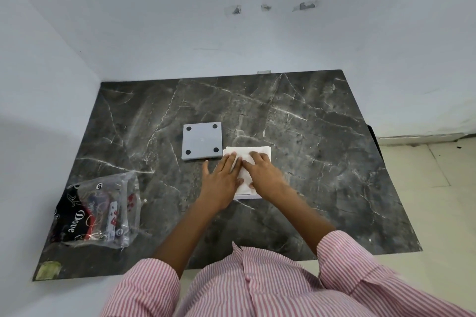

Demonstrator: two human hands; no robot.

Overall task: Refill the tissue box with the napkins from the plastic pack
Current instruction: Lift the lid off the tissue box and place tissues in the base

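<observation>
Soft, even, fairly bright light fills the scene, with only faint shadows on the dark marble bench (309,136). The wide lens bends the bench edges and walls outward toward the corners. The striped shirt (244,288) blurs at the bottom (closest to the camera); the plastic pack (103,211) shows small glints.

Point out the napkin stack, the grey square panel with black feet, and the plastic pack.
napkin stack (260,152), head view: bare far right part.
grey square panel (202,141), head view: centre of its face.
plastic pack (103,211), head view: middle of the wrapper.
</observation>
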